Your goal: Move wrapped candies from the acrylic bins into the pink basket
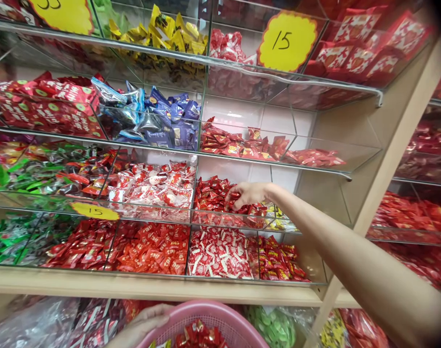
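Note:
My right hand [246, 194] reaches into a clear bin of small red wrapped candies [215, 195] on the third shelf. Its fingers curl down into the pile and close on some red candies. My left hand [140, 326] grips the rim of a pink plastic basket [209, 311] at the bottom of the view. Its fingers wrap the near left edge. Several red wrapped candies [198, 336] lie inside the basket.
Clear acrylic bins fill a wooden shelf unit [390, 159]: blue packets [169, 121], red and white candies [151, 186], yellow packets [169, 34]. Yellow price tags reading 15 [287, 41] hang on the bin fronts. Bagged sweets [274, 326] lie below the lowest shelf.

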`<state>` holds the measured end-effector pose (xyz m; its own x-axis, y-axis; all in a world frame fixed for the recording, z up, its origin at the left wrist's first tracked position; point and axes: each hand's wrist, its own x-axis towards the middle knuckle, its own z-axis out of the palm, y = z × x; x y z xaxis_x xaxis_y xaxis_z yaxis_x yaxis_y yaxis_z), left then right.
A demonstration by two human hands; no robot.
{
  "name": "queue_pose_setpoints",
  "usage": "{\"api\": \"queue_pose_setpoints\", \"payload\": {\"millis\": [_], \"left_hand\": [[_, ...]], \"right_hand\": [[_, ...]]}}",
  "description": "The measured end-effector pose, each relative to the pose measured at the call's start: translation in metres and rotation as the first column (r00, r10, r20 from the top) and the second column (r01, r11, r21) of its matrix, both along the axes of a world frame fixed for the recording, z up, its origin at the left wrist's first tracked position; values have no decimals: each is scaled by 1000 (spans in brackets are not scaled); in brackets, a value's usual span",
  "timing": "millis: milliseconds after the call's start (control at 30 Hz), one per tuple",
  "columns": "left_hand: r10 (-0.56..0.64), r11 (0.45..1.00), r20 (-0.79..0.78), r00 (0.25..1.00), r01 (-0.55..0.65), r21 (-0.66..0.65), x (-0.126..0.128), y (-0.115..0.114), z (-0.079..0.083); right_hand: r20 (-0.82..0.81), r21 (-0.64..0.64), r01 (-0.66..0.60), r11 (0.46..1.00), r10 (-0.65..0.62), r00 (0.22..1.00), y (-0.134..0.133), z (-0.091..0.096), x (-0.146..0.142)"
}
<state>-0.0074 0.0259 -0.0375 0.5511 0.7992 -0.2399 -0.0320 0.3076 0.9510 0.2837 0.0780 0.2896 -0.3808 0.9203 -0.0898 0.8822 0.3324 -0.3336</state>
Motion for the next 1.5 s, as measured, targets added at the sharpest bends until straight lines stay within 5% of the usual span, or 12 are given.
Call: {"api": "queue_pose_setpoints", "payload": {"millis": [133, 300, 533, 867, 1000, 1100, 1300, 1433, 1500], "left_hand": [[0, 999, 1, 1000, 0, 32, -3, -1, 1], [0, 1000, 16, 1000, -1, 21, -4, -8, 13], [24, 1000, 23, 999, -24, -1, 2, -18, 33], [38, 999, -4, 999, -38, -6, 1, -18, 33], [28, 1000, -7, 1000, -28, -14, 0, -18, 32], [33, 999, -4, 999, -33, -17, 0, -19, 32], [36, 999, -28, 999, -36, -14, 0, -22, 33], [32, 999, -43, 999, -33, -18, 1, -21, 32], [28, 999, -52, 998, -29, -14, 1, -22, 31]], "right_hand": [[-55, 79, -58, 995, 62, 997, 8, -3, -10], [52, -25, -78, 997, 79, 995, 13, -14, -17], [46, 101, -70, 992, 66, 997, 17, -18, -14], [30, 182, -77, 980, 73, 997, 20, -26, -16], [-121, 281, -58, 958, 95, 988, 15, -28, -15], [-394, 351, 22, 936, 126, 910, 2, -24, -10], [-807, 342, 167, 925, 198, 556, -58, -24, 9], [-891, 166, 177, 970, 71, 448, -108, -71, 17], [-878, 46, 127, 991, -20, 477, -125, -109, 16]]}}
